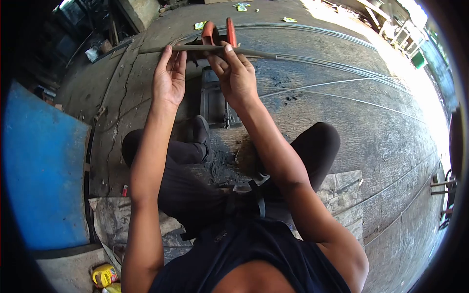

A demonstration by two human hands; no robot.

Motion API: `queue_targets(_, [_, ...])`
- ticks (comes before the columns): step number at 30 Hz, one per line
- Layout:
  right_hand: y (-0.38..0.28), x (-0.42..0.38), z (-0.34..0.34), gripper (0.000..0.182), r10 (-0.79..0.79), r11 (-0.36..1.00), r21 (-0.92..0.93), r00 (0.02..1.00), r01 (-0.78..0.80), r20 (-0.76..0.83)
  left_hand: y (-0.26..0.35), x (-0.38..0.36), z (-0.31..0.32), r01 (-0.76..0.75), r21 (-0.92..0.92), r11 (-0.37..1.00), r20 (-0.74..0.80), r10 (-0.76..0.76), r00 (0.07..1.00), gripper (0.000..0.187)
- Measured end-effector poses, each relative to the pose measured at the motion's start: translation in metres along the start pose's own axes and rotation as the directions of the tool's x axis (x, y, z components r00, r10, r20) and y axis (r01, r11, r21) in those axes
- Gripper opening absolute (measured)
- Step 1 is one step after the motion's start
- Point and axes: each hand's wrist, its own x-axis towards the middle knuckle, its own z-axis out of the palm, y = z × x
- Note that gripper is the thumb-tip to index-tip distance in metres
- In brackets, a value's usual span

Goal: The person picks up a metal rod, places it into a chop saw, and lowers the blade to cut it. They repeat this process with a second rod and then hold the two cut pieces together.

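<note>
A dark, thin metal bar (195,48) lies roughly level across both hands, well out in front of my body. My left hand (168,83) has its palm turned up, with thumb and fingertips around the bar left of its middle. Farther right, my right hand (237,75) pinches the same bar, thumb on top and fingers curled below. Just beyond and beneath the hands stands a floor machine with red upper parts (210,35) and a dark metal base (209,103); it looks like a cut-off saw, partly hidden by the hands and bar.
Several long thin metal rods (337,62) stretch over the floor to the right. Dark grit (222,168) lies between my legs. A blue panel (44,171) stands at left, near a red lighter (125,190) and a yellow packet (104,276). Flattened sacking (344,195) spreads under me.
</note>
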Motion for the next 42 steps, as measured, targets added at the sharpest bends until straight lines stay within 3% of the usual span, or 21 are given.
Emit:
queue_targets(5, [0.038, 0.009, -0.006, 0.022, 0.136, 0.99, 0.037, 0.989, -0.133, -0.065, 0.023, -0.006, -0.037, -0.013, 0.026, 1.0, -0.097, 0.015, 0.995, 0.016])
queue_targets(6, [0.05, 0.014, -0.01, 0.021, 0.142, 0.989, 0.056, 0.986, -0.137, -0.084, 0.034, -0.011, -0.041, 0.124, 0.195, 0.973, -0.086, -0.109, 0.99, 0.02])
queue_targets(8, [0.071, 0.017, -0.023, 0.021, 0.138, 0.99, -0.002, 0.984, -0.139, -0.114, 0.054, -0.021, -0.051, 0.384, 0.489, 0.783, -0.142, -0.363, 0.921, 0.029])
queue_targets(9, [0.079, 0.016, -0.026, 0.022, 0.119, 0.991, -0.049, 0.982, -0.128, -0.149, 0.065, -0.027, -0.062, 0.358, 0.631, 0.689, -0.107, -0.379, 0.919, 0.034])
queue_targets(10, [0.086, 0.015, -0.033, 0.023, 0.101, 0.986, -0.116, 0.98, -0.121, -0.169, 0.078, -0.031, -0.073, 0.366, 0.621, 0.693, -0.135, -0.366, 0.921, 0.034])
queue_targets(12, [0.099, 0.009, -0.047, 0.022, 0.074, 0.936, -0.33, 0.984, -0.125, -0.163, 0.105, -0.033, -0.095, 0.202, 0.828, 0.523, -0.043, -0.3, 0.953, 0.034])
queue_targets(14, [0.12, 0.003, -0.055, 0.023, 0.094, 0.926, -0.35, 0.985, -0.14, -0.144, 0.126, -0.024, -0.12, 0.137, 0.861, 0.491, -0.055, -0.179, 0.982, 0.036])
queue_targets(17, [0.166, 0.002, -0.082, 0.019, 0.139, 0.824, -0.545, 0.988, -0.155, -0.072, 0.149, -0.001, -0.154, 0.092, 0.915, 0.392, -0.059, -0.097, 0.994, 0.041])
queue_targets(19, [0.203, 0.001, -0.11, 0.019, 0.172, 0.785, -0.585, 0.979, -0.203, -0.108, 0.155, 0.014, -0.182, 0.043, 0.989, 0.144, -0.043, 0.0, 0.999, 0.048])
queue_targets(22, [0.234, -0.004, -0.128, 0.019, 0.233, 0.752, -0.585, 0.953, -0.304, -0.196, 0.177, 0.044, -0.257, 0.085, 0.996, 0.039, -0.087, 0.031, 0.996, 0.052])
queue_targets(24, [0.252, -0.006, -0.13, 0.021, 0.237, 0.715, -0.603, 0.934, -0.355, -0.269, 0.188, 0.042, -0.266, 0.094, 0.995, -0.015, -0.093, 0.07, 0.993, 0.053])
queue_targets(26, [0.277, 0.005, -0.143, 0.023, 0.22, 0.644, -0.691, 0.945, -0.328, -0.244, 0.201, 0.044, -0.251, 0.253, 0.961, -0.114, -0.256, -0.012, 0.967, 0.037])
queue_targets(28, [0.298, 0.017, -0.144, 0.026, 0.082, 0.226, -0.973, 0.994, 0.055, 0.075, 0.206, 0.044, -0.264, 0.245, 0.966, -0.087, -0.241, 0.053, 0.969, 0.027])
queue_targets(30, [0.325, 0.037, -0.132, 0.03, 0.105, 0.171, -0.982, 0.99, 0.077, 0.096, 0.212, 0.05, -0.292, 0.131, 0.984, -0.123, -0.121, 0.084, 0.989, 0.028])
queue_targets(32, [0.357, 0.057, -0.129, 0.031, 0.277, 0.044, -0.99, 0.951, 0.134, 0.141, 0.216, 0.05, -0.328, 0.093, 0.984, -0.15, -0.081, 0.081, 0.993, 0.029])
queue_targets(33, [0.379, 0.067, -0.133, 0.031, 0.298, 0.033, -0.99, 0.945, 0.134, 0.138, 0.22, 0.046, -0.34, 0.072, 0.969, -0.237, -0.058, 0.066, 0.996, 0.031])
queue_targets(34, [0.403, 0.081, -0.135, 0.032, 0.375, -0.065, -0.977, 0.912, 0.204, 0.165, 0.224, 0.045, -0.351, 0.045, 0.945, -0.324, -0.031, 0.048, 0.998, 0.032])
queue_targets(35, [0.428, 0.093, -0.139, 0.033, 0.451, -0.155, -0.949, 0.874, 0.276, 0.181, 0.228, 0.044, -0.361, 0.06, 0.947, -0.315, -0.045, 0.053, 0.998, 0.032])
queue_targets(36, [0.451, 0.103, -0.145, 0.033, 0.464, -0.161, -0.947, 0.868, 0.277, 0.175, 0.23, 0.042, -0.369, 0.118, 0.932, -0.343, -0.102, 0.066, 0.993, 0.036])
queue_targets(38, [0.498, 0.12, -0.154, 0.033, 0.675, -0.252, -0.881, 0.725, 0.401, 0.137, 0.234, 0.037, -0.382, 0.191, 0.912, -0.364, -0.17, 0.091, 0.981, 0.039])
queue_targets(42, [0.58, 0.13, -0.167, 0.031, 0.813, -0.271, -0.805, 0.574, 0.527, 0.102, 0.245, 0.021, -0.398, 0.285, 0.855, -0.434, -0.287, 0.063, 0.956, 0.05])
